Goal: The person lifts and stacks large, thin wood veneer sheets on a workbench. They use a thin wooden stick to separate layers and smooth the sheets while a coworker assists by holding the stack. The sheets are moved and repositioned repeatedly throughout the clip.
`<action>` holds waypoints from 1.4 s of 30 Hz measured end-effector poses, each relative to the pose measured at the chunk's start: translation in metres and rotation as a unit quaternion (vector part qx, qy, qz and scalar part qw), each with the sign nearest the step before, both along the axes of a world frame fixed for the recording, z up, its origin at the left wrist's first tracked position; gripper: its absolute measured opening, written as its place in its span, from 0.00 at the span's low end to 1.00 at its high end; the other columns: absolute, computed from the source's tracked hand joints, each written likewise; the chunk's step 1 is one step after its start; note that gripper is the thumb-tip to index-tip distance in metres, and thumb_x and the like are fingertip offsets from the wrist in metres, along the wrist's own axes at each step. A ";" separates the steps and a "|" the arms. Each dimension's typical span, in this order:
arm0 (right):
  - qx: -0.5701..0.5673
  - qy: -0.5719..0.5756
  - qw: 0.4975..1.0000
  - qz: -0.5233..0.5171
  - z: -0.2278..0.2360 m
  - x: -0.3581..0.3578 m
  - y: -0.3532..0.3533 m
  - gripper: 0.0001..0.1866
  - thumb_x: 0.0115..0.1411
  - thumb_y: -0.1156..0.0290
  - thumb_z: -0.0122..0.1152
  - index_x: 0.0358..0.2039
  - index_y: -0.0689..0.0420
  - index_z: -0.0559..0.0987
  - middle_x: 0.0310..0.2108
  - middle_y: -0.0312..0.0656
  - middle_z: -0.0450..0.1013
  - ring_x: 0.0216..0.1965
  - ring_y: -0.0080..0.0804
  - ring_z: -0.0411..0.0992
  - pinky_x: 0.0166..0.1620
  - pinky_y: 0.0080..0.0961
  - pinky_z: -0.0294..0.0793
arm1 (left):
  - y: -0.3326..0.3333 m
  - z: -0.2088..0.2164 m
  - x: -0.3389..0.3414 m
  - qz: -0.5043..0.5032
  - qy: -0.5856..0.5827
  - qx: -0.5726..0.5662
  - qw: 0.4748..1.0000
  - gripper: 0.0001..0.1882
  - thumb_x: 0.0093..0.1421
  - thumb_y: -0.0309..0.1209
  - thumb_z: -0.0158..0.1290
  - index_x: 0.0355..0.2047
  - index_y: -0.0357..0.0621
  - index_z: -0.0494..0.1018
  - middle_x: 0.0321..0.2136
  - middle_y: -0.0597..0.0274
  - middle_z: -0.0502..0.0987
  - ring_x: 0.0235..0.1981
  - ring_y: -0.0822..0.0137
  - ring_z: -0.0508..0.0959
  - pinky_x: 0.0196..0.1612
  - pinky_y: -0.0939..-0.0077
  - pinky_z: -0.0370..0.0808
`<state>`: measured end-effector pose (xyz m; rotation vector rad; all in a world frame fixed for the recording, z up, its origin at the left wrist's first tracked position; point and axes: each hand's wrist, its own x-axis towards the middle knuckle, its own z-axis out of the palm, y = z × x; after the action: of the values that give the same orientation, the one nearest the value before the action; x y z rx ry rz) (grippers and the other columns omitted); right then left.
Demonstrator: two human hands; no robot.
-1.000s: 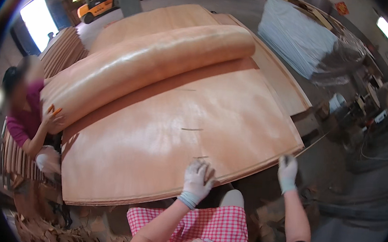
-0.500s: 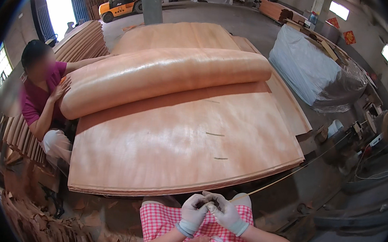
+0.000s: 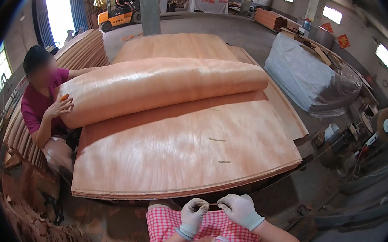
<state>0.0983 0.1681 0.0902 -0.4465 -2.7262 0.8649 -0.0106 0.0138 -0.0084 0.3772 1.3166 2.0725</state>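
Note:
My left hand (image 3: 193, 215), in a pale work glove, has its fingers pinched together in front of the stack's near edge. Close beside it, my gloved right hand (image 3: 240, 211) is also pinched. A short, thin, tan strip (image 3: 213, 204) spans the gap between them, its ends hidden in the fingers. Beyond lies a stack of wood veneer sheets (image 3: 185, 166) with several short brown strips on its top face. The top sheet is folded back into a big curved roll (image 3: 169, 89). A co-worker (image 3: 44, 94) at the left rests a hand, with something orange in it, against that roll.
Bundled rolled veneer (image 3: 83, 46) stands behind the co-worker. A plastic-covered stack (image 3: 299, 75) and a machine with a round disc (image 3: 386, 125) are on the right. Wood scraps (image 3: 42, 220) litter the lower left floor. A yellow forklift (image 3: 120, 15) stands far back.
My hands have moved apart from touching, the right one up and rightward. The long thin strip running rightward from them is gone from sight. The co-worker's near hand has shifted lower along the roll's end.

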 end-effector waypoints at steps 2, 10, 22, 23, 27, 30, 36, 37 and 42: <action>-0.002 0.004 1.000 0.000 -0.003 0.004 0.004 0.10 0.62 0.62 0.63 0.37 0.54 0.85 0.33 0.44 0.80 0.36 0.44 0.79 0.39 0.36 0.78 | 0.000 -0.001 -0.001 -0.007 0.006 0.019 1.000 0.04 0.64 0.22 0.60 0.38 0.37 0.77 0.33 0.67 0.80 0.34 0.77 0.77 0.39 0.83 0.75; -0.305 -0.002 0.943 -0.135 -0.008 0.020 0.051 0.15 0.66 0.61 0.64 0.42 0.62 0.84 0.29 0.43 0.81 0.29 0.27 0.79 0.36 0.28 0.78 | -0.006 -0.004 -0.075 0.120 0.259 -0.159 0.945 0.37 0.69 0.26 0.53 0.73 0.35 0.47 0.48 0.57 0.76 0.49 0.68 0.77 0.55 0.72 0.74; -0.435 0.160 0.864 -0.194 0.001 0.029 0.131 0.12 0.69 0.67 0.61 0.41 0.65 0.80 0.28 0.37 0.78 0.28 0.19 0.73 0.32 0.18 0.73 | 0.109 0.227 -0.221 0.297 0.734 -0.139 0.594 0.22 0.61 0.24 0.58 0.56 0.37 0.74 0.56 0.48 0.75 0.60 0.46 0.72 0.64 0.56 0.67; -0.444 0.168 0.858 -0.194 -0.002 0.032 0.133 0.12 0.69 0.68 0.62 0.41 0.66 0.80 0.28 0.37 0.78 0.28 0.19 0.73 0.32 0.18 0.73 | 0.119 0.240 -0.220 0.296 0.752 -0.143 0.571 0.22 0.61 0.24 0.59 0.56 0.38 0.74 0.56 0.48 0.75 0.61 0.46 0.71 0.64 0.55 0.67; -0.475 0.183 0.835 -0.207 -0.008 0.043 0.140 0.12 0.69 0.67 0.62 0.42 0.66 0.80 0.29 0.37 0.78 0.28 0.20 0.73 0.32 0.18 0.73 | 0.150 0.273 -0.234 0.274 0.780 -0.157 0.540 0.22 0.61 0.27 0.59 0.56 0.38 0.74 0.56 0.48 0.75 0.62 0.45 0.70 0.65 0.54 0.65; -0.473 0.188 0.831 -0.223 -0.009 0.051 0.143 0.12 0.68 0.67 0.62 0.42 0.66 0.80 0.29 0.37 0.78 0.27 0.20 0.73 0.32 0.18 0.73 | 0.168 0.290 -0.241 0.246 0.787 -0.152 0.545 0.22 0.62 0.28 0.57 0.56 0.38 0.73 0.56 0.47 0.75 0.62 0.44 0.70 0.65 0.53 0.65; -0.462 0.206 0.832 -0.229 -0.004 0.061 0.143 0.12 0.67 0.66 0.64 0.39 0.63 0.80 0.26 0.37 0.78 0.26 0.21 0.75 0.31 0.19 0.75 | 0.191 0.311 -0.264 0.122 0.652 -0.131 0.737 0.21 0.70 0.35 0.53 0.56 0.32 0.73 0.53 0.51 0.78 0.56 0.61 0.76 0.59 0.69 0.71; -0.471 0.209 0.827 -0.224 -0.005 0.061 0.142 0.12 0.67 0.65 0.65 0.38 0.63 0.80 0.26 0.37 0.78 0.26 0.21 0.75 0.31 0.19 0.75 | 0.192 0.312 -0.276 0.086 0.599 -0.145 0.783 0.21 0.71 0.35 0.52 0.56 0.31 0.72 0.54 0.54 0.77 0.55 0.65 0.75 0.57 0.72 0.71; -0.482 0.225 0.813 -0.239 -0.005 0.068 0.146 0.12 0.67 0.64 0.66 0.37 0.62 0.80 0.26 0.36 0.78 0.26 0.20 0.75 0.31 0.19 0.76 | 0.251 0.279 -0.314 -0.062 0.318 -0.172 0.930 0.33 0.71 0.43 0.52 0.71 0.40 0.58 0.62 0.58 0.72 0.53 0.75 0.72 0.54 0.78 0.73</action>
<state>0.1660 0.3141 0.0851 -0.8994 -1.4606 1.8409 -0.3251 0.2649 0.2707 1.0005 1.9315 1.6148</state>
